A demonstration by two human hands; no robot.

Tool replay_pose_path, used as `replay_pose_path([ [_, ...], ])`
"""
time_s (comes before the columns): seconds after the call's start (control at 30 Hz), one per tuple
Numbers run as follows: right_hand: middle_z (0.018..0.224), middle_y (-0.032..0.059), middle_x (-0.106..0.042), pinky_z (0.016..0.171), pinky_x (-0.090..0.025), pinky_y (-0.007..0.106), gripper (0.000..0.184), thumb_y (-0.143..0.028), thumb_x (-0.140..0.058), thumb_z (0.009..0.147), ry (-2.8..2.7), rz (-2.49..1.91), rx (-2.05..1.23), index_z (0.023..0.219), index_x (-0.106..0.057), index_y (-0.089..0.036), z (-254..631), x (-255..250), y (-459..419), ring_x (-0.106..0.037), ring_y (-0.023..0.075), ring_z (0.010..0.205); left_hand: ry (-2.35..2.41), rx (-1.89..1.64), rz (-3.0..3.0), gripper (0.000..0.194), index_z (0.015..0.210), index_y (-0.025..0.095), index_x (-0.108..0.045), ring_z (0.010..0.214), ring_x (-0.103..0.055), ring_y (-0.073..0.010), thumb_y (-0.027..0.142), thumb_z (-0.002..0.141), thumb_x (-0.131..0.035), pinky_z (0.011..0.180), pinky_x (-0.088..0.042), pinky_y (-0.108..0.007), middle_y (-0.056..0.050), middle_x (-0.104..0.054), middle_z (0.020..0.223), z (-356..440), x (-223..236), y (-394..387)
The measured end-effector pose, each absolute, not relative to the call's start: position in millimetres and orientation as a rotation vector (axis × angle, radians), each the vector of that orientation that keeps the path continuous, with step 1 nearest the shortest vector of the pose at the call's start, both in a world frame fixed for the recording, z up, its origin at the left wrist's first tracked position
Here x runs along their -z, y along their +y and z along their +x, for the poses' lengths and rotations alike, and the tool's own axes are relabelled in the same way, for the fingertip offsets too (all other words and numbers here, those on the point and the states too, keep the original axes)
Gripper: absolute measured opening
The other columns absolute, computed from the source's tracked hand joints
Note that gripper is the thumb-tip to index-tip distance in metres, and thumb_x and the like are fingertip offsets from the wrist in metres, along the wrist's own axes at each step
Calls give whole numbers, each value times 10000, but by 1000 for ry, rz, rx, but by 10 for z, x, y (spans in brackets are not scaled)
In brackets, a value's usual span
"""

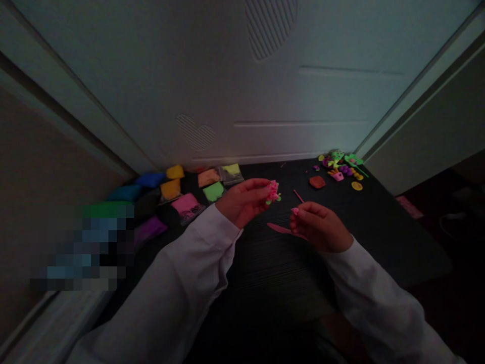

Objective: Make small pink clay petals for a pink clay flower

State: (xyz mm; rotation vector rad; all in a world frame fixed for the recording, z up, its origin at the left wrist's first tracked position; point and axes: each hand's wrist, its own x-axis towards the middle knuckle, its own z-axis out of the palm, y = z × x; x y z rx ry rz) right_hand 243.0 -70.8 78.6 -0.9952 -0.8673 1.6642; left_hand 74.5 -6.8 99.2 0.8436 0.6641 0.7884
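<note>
My left hand [248, 199] pinches a small pink clay flower [273, 190] with bits of green at its lower edge, held above the dark table. To its right, my right hand [320, 225] is closed on a small pink piece of clay [295, 211] between thumb and fingertips. Under and beside the right hand lies a pink plastic knife [279, 228], its other end partly covered by that hand. A thin pink stick-like tool [298, 195] rests just behind the right hand's fingers.
Several bags of coloured clay, among them a pink one [186, 206] and a light green one [214, 191], lie at the left. A reddish-brown clay lump [317, 182] and small finished clay shapes [338, 175] sit at the back right. A white panel [212, 76] rises behind the table [261, 283].
</note>
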Motion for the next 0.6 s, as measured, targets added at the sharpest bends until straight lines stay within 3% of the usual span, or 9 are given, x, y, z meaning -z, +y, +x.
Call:
replay_pose_path([
  [0.3, 799, -3, -575, 654, -445, 235, 60, -188, -549, 666, -1410, -972, -1127, 725, -548, -186, 1867, -1746, -661, -538, 96, 713, 419, -1096, 694, 123, 800, 138, -527, 652, -534, -86, 118, 686, -485, 647, -431, -231, -8, -564, 707, 421, -1750, -380],
  [0.6, 805, 5, -566, 637, -455, 216, 105, -156, -500, 708, -1581, -962, -907, 801, -528, -195, 1573, -1979, -752, -536, 112, 756, 389, -1277, 708, 109, 742, 148, -526, 597, -536, -85, 92, 649, -515, 592, -431, -214, 8, -570, 665, 232, -1979, -543],
])
